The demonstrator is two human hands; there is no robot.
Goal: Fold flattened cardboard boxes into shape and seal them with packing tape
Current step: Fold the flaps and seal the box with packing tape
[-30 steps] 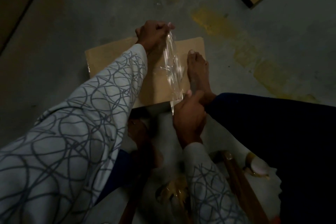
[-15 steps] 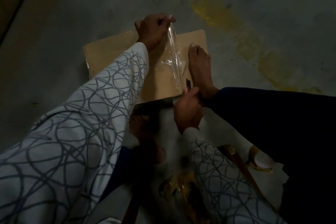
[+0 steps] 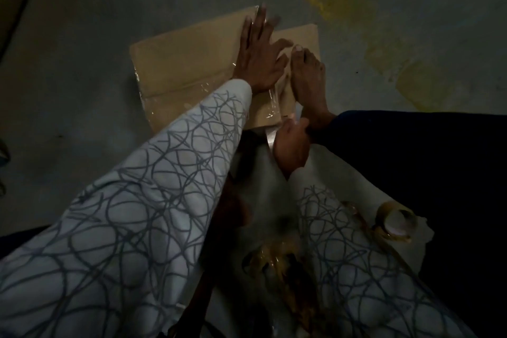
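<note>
Clear clingy tape (image 3: 273, 103): your left hand (image 3: 260, 60), fingers spread, presses it onto stiff brown cardboard (image 3: 186, 63); right hand (image 3: 290, 145) pinches its end.

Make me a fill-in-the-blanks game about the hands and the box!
The left hand lies ____ on the box. The foot on the box is ____. The right hand holds the tape at the box's ____ edge.
Missing: flat; bare; near.
</note>
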